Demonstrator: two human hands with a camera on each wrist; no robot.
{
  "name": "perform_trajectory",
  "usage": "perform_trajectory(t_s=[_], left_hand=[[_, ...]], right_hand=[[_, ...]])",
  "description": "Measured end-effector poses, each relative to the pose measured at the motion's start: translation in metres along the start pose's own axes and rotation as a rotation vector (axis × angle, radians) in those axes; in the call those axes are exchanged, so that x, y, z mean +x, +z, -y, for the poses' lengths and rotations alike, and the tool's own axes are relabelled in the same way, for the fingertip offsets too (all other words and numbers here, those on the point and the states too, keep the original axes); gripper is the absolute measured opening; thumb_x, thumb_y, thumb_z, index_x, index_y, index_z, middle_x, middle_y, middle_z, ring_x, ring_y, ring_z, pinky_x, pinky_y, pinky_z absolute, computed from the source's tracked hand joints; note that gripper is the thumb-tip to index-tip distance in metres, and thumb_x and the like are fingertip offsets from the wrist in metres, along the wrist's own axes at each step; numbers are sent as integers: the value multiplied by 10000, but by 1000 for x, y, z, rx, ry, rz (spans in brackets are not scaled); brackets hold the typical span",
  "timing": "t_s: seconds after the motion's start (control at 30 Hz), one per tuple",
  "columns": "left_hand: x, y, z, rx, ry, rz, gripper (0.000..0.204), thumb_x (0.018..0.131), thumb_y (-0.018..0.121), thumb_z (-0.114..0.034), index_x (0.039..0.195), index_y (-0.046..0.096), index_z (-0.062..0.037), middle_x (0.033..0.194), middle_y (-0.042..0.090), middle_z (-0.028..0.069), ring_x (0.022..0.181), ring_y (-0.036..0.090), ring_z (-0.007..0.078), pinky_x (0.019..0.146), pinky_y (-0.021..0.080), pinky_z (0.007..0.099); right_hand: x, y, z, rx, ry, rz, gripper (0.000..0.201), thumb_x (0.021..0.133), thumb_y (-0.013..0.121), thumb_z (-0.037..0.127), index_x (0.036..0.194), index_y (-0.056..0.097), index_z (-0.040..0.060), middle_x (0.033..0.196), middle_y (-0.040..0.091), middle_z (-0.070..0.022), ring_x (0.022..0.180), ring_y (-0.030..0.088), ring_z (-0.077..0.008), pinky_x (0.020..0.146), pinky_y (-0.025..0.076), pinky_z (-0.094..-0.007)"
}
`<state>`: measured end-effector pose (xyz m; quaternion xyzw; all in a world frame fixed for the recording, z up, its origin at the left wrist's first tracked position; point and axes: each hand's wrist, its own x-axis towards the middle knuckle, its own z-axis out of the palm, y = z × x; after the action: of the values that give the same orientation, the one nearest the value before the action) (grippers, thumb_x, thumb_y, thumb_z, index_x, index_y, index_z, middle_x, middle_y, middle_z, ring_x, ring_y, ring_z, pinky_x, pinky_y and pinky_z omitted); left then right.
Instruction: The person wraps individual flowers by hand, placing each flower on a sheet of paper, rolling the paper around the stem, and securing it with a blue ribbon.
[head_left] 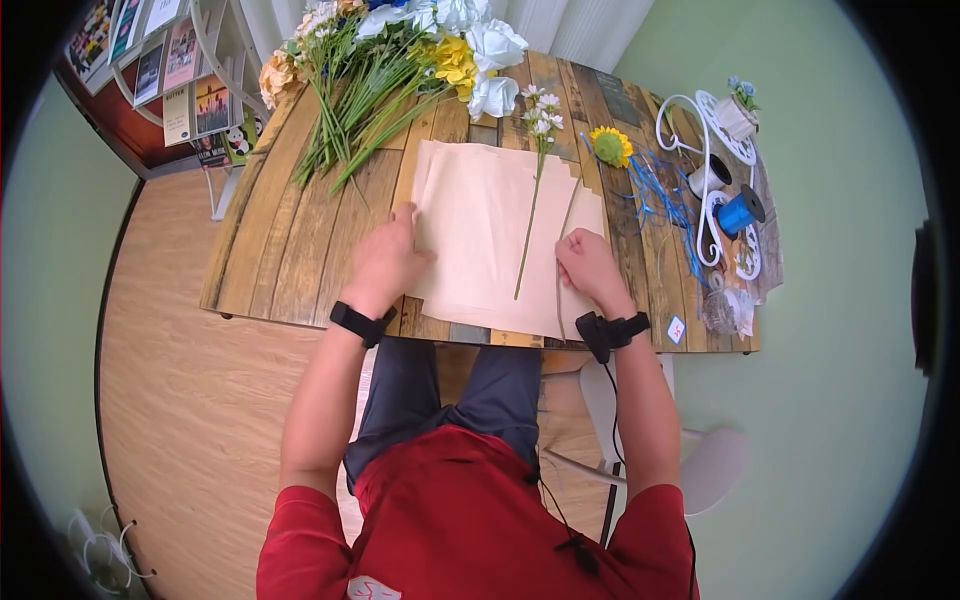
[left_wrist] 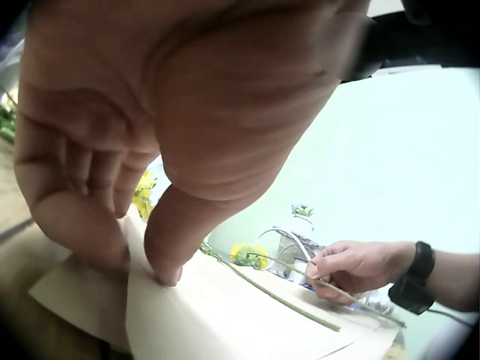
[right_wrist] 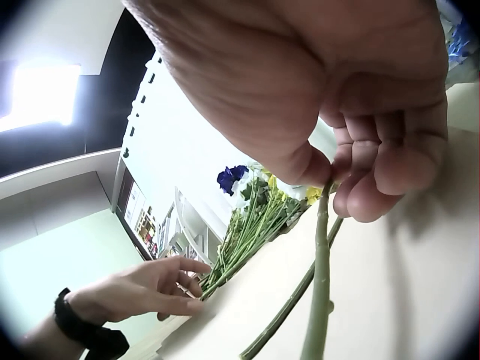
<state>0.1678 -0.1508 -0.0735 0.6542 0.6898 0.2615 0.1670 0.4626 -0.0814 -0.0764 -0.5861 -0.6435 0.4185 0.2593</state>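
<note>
Cream wrapping paper point(head_left: 475, 230) lies in overlapping sheets on the wooden table. At its left edge is my left hand point(head_left: 385, 262), thumb and forefinger apart; in the left wrist view the thumb point(left_wrist: 166, 262) rests against a raised sheet edge. Over the paper's right side, my right hand point(head_left: 590, 268) pinches a long green sunflower stem point(right_wrist: 321, 270) between thumb and fingers. Its sunflower point(head_left: 611, 148) lies face down beyond the paper. A second stem with small white flowers point(head_left: 541, 115) runs down the middle of the paper, left of the right hand.
A heap of cut flowers with green stems point(head_left: 365, 120) fills the table's back left. Blue ribbon point(head_left: 655, 190), a blue spool point(head_left: 738, 212), a white scroll-shaped stand point(head_left: 708, 190) and a small potted plant point(head_left: 738, 115) crowd the right side. A bookrack point(head_left: 205, 75) stands beyond the back left.
</note>
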Motion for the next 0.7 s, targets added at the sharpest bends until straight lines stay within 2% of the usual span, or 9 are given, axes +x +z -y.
perform_trajectory(t_s=[0.03,0.13,0.17,0.2,0.27,0.4,0.53,0.63,0.7], left_hand=[[-3,-4,-13,205,65,-201,480,828,691,-166,1243,505,-13,852,665,165,805,663,339,703,526,409],[5,14,-32,98,142,-183,491,814,704,-241,1215,531,-18,874,661,168,827,658,360,711,526,424],[9,25,-38,-19,130,-139,396,801,716,-259,1093,610,-13,847,674,167,816,668,342,730,530,418],[11,36,-44,-20,127,-140,396,801,716,-259,1093,610,-13,847,674,167,816,668,342,730,530,418],[16,52,-55,-102,68,96,303,793,711,-270,953,666,-17,810,689,165,790,671,341,731,533,416],[23,69,-65,-47,110,142,256,792,696,-266,855,689,-18,790,696,176,776,674,344,732,536,417],[27,75,-63,3,108,141,252,789,689,-266,786,707,-15,781,694,190,765,674,352,732,538,421],[28,71,-66,-43,99,152,283,789,693,-290,755,714,-10,760,688,200,748,674,359,725,539,424],[29,68,-73,-78,109,171,301,791,694,-303,751,716,-6,750,685,205,740,674,363,718,539,426]], right_hand=[[4,4,-3,1,0,0,179,864,597,147,760,561,5,593,601,-62,494,580,-142,463,456,-295],[15,17,-10,-114,-63,-79,197,839,613,157,730,579,-3,605,625,-107,521,615,-189,533,493,-336],[17,21,-9,-121,-63,-81,200,831,618,162,729,588,-8,621,633,-136,555,633,-239,567,504,-357],[19,25,-8,-129,-63,-83,205,823,623,167,728,597,-13,638,641,-165,589,650,-289,601,515,-378],[21,33,0,-192,-111,-120,206,822,621,164,736,599,-21,648,641,-182,625,653,-327,621,518,-397],[28,39,21,-299,-237,-283,224,818,615,176,727,610,-28,680,644,-214,707,651,-400,669,520,-440],[52,42,-6,-391,-172,-269,244,811,614,191,701,614,-27,694,649,-218,724,655,-399,679,519,-447],[57,40,-11,-378,-99,-239,265,807,618,210,680,625,-23,661,646,-200,632,657,-342,614,522,-422],[50,33,6,-157,120,-79,260,830,620,211,736,643,-31,632,642,-174,520,632,-258,537,515,-380]])
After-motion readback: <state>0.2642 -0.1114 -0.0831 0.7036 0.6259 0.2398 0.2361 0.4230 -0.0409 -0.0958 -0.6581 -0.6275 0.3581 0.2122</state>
